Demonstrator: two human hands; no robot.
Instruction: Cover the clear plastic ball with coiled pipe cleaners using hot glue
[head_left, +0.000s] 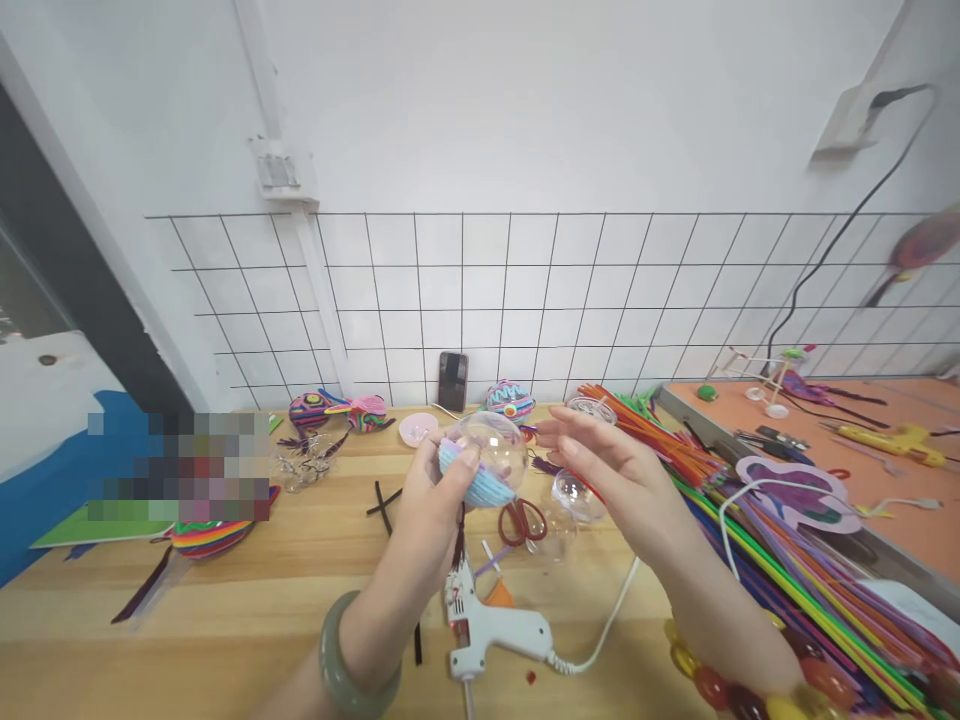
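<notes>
My left hand (429,495) is closed around a clear plastic ball (501,445), its thumb on a band of light blue and lilac fuzzy strips (484,488) covering the lower left side. A dark tassel (459,540) hangs below it. To the right of the ball, my right hand (611,465) is raised with fingers stretched out, holding nothing I can see. Under the hands lie red-handled scissors (511,525) and clear plastic half shells (577,492). A white glue gun (510,630) rests on the wooden table (300,620) nearest me.
Pipe cleaners (780,580) in many colours are heaped at the right. Along the back stand a phone (452,380), a pink dish (418,430) and colourful wrapped balls (510,400). A striped wrapped piece (214,538) lies left. The glue gun's white cord (611,620) curves rightward.
</notes>
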